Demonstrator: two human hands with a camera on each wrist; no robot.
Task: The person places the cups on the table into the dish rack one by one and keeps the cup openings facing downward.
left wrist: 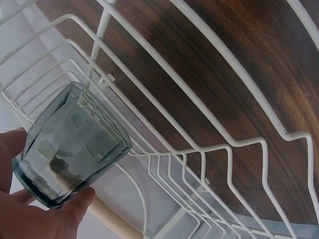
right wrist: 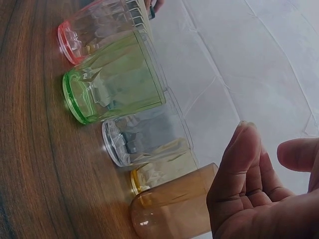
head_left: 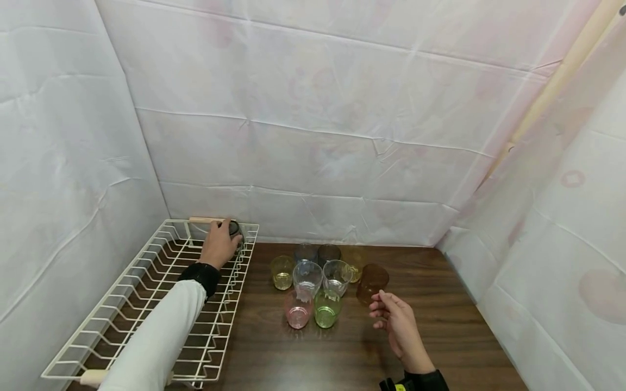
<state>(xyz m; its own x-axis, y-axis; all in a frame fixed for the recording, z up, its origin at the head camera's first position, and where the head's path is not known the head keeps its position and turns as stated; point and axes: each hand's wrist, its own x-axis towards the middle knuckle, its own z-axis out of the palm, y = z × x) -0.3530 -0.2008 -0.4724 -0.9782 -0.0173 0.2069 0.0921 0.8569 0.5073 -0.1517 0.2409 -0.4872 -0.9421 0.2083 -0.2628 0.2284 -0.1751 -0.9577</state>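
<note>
My left hand (head_left: 218, 247) grips a smoky grey-blue tumbler (left wrist: 75, 144) at the far right corner of a white wire rack (head_left: 142, 293). Fingers and thumb hold it around one end, in the left wrist view. My right hand (head_left: 398, 326) hovers with loosely bent fingers and holds nothing. Closest to it stands a brown glass (head_left: 374, 279). Left of that are a green glass (head_left: 327, 309), a pink glass (head_left: 298, 309), a clear glass (head_left: 337, 277), another clear glass (head_left: 307, 278) and a yellow glass (head_left: 282, 272).
Behind the cluster stand a bluish glass (head_left: 305, 253), a dark glass (head_left: 329, 253) and an amber-yellow glass (head_left: 354, 263). The rack has wooden handles (head_left: 94, 377) at its ends. White sheeting (head_left: 313, 136) walls in the dark wooden table (head_left: 440, 304).
</note>
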